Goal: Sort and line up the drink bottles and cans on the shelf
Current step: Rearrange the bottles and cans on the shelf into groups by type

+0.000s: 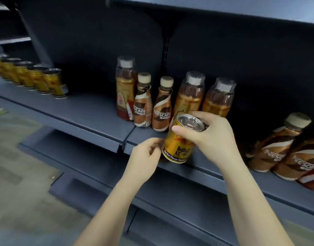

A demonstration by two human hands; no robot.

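Observation:
My right hand (211,137) grips a gold Red Bull can (179,148) round its top, holding it tilted just in front of the dark shelf (92,112). My left hand (145,155) is beside the can's lower left, fingers curled and touching its base. Behind the can stand three tall tea bottles (125,89) (190,98) (218,100) and two small Nescafe bottles (143,105) (162,109). A row of several gold cans (35,79) lines the shelf at the far left.
More Nescafe bottles (280,148) lean at the right end of the shelf, with a red-labelled pack (310,178) in front of them. Bare shelf lies between the can row and the bottles. A lower shelf (170,201) and grey floor (19,174) sit below.

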